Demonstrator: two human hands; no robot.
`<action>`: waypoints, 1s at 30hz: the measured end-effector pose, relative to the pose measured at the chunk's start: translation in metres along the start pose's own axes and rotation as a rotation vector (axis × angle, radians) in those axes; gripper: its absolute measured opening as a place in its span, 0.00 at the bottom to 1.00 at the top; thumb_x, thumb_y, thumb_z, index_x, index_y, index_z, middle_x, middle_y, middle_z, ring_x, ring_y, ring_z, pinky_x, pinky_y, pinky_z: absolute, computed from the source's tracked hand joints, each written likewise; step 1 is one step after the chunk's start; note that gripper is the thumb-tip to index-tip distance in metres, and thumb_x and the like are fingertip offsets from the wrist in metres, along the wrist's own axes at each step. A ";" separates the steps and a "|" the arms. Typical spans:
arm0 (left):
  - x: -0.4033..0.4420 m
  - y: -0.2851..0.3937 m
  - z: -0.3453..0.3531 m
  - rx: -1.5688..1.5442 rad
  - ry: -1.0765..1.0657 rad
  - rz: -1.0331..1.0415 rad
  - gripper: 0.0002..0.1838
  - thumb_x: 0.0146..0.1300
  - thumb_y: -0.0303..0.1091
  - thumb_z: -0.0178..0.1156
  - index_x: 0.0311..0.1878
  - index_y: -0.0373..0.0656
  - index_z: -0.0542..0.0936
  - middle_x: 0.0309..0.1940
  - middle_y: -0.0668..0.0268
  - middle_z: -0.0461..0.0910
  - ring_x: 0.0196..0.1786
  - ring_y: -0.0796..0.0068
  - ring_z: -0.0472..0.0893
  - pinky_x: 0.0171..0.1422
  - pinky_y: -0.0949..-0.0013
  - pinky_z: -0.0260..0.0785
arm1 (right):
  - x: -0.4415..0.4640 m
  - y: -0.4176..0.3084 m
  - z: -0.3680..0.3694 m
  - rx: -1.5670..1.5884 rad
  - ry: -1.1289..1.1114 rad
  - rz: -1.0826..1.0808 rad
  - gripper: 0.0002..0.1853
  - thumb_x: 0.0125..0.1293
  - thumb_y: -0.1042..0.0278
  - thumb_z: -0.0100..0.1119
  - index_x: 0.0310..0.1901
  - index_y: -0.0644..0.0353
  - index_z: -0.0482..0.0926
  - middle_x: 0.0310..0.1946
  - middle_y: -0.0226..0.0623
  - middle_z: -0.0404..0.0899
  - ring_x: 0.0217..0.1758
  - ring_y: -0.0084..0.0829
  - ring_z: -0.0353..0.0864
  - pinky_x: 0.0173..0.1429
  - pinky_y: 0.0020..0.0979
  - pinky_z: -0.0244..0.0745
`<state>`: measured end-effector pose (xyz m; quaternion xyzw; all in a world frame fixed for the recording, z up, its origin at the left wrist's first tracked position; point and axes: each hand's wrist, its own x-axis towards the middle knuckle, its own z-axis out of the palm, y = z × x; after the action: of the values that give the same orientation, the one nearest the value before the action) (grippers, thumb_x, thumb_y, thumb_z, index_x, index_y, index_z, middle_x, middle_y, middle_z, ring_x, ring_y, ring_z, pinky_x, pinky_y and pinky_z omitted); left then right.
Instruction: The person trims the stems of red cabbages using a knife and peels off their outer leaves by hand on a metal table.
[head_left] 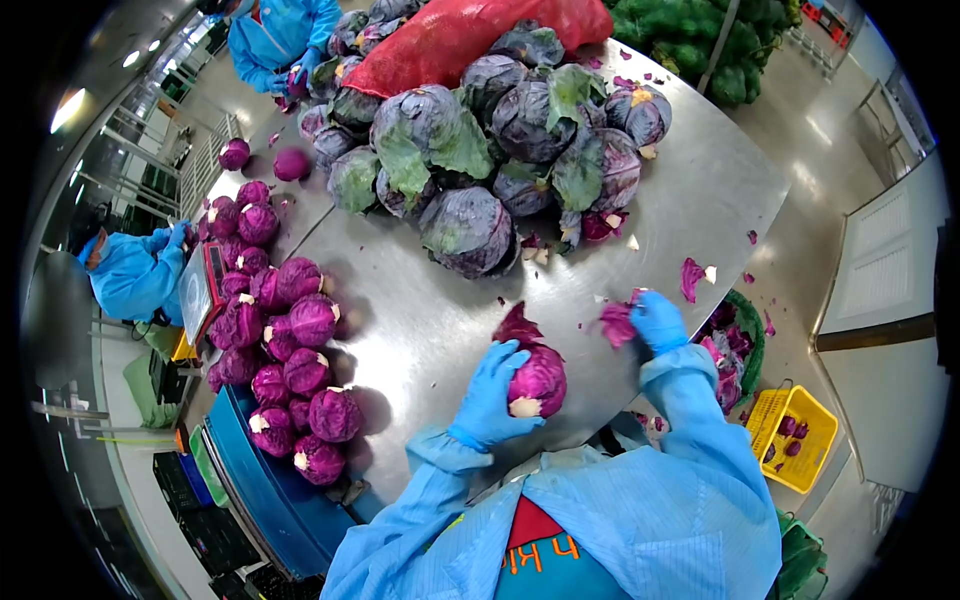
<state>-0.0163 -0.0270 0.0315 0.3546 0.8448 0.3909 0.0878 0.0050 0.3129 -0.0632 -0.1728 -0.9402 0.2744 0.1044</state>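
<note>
A: Holding what with the left hand (488, 400)?

B: Gripping a purple cabbage (541, 378), fingers curled round the side. White stump turned toward the blue coat (650, 500). Close to the near edge of the steel table (710, 180). Hard to tell if resting on the metal or lifted a bit.

A: And with the right hand (658, 322)?

B: Pinching a torn purple leaf (616, 324), fingertips closed on it. Over the table, to the right of the cabbage.

A: Now for the baskets. Anything in the green basket (758, 340)?

B: Yes, lots of leaf scraps (728, 345), mostly purple, some pale. Just past the right edge of the table, partly behind the right sleeve.

A: And in the yellow basket (767, 422)?

B: Just a few small purple pieces (792, 430), down at the bottom. Lower and farther right than the green basket.

A: What about the red net bag (470, 40)?

B: Fat and bulging, at the back of a big heap of cabbages (470, 232) with rough outer leaves. Too hard to see inside.

A: And the blue tub (275, 500)?

B: At the left side, next to a pile of bare purple cabbages (313, 320). Insides hidden.
</note>
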 end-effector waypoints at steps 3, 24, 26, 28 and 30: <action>-0.025 -0.028 0.006 -0.255 0.195 -0.155 0.51 0.32 0.51 0.83 0.57 0.42 0.64 0.61 0.50 0.62 0.64 0.52 0.67 0.70 0.59 0.61 | -0.023 0.069 -0.021 -0.216 -0.075 0.244 0.10 0.60 0.60 0.58 0.37 0.58 0.77 0.36 0.48 0.79 0.39 0.52 0.80 0.42 0.47 0.75; 0.000 0.022 0.016 0.088 0.103 -0.358 0.54 0.36 0.58 0.76 0.66 0.39 0.67 0.60 0.46 0.69 0.63 0.48 0.70 0.69 0.57 0.63 | -0.016 -0.139 0.035 0.532 -0.731 -0.052 0.19 0.61 0.49 0.63 0.46 0.55 0.83 0.38 0.45 0.84 0.41 0.44 0.84 0.48 0.38 0.76; -0.007 0.011 0.009 -0.014 0.021 -0.324 0.55 0.37 0.57 0.76 0.68 0.40 0.65 0.62 0.47 0.67 0.65 0.48 0.69 0.71 0.58 0.61 | -0.018 -0.117 0.035 0.373 -0.655 0.065 0.19 0.60 0.48 0.62 0.45 0.54 0.84 0.38 0.47 0.83 0.39 0.47 0.84 0.45 0.41 0.76; -0.018 -0.005 -0.006 -0.080 -0.034 -0.270 0.56 0.38 0.55 0.77 0.69 0.40 0.63 0.63 0.48 0.66 0.66 0.50 0.68 0.72 0.58 0.60 | -0.027 -0.085 0.030 0.130 -0.604 0.075 0.20 0.59 0.46 0.61 0.45 0.53 0.83 0.37 0.48 0.83 0.40 0.47 0.83 0.46 0.43 0.76; -0.039 -0.023 -0.016 -0.127 -0.060 -0.209 0.55 0.39 0.53 0.78 0.69 0.39 0.63 0.63 0.50 0.65 0.66 0.52 0.68 0.72 0.58 0.59 | -0.044 -0.032 0.035 0.154 -0.493 0.113 0.20 0.58 0.49 0.63 0.45 0.55 0.83 0.36 0.48 0.83 0.41 0.48 0.83 0.46 0.43 0.77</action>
<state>-0.0067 -0.0729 0.0212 0.2700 0.8478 0.4214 0.1755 0.0270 0.2537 -0.0785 -0.1443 -0.9024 0.3844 -0.1304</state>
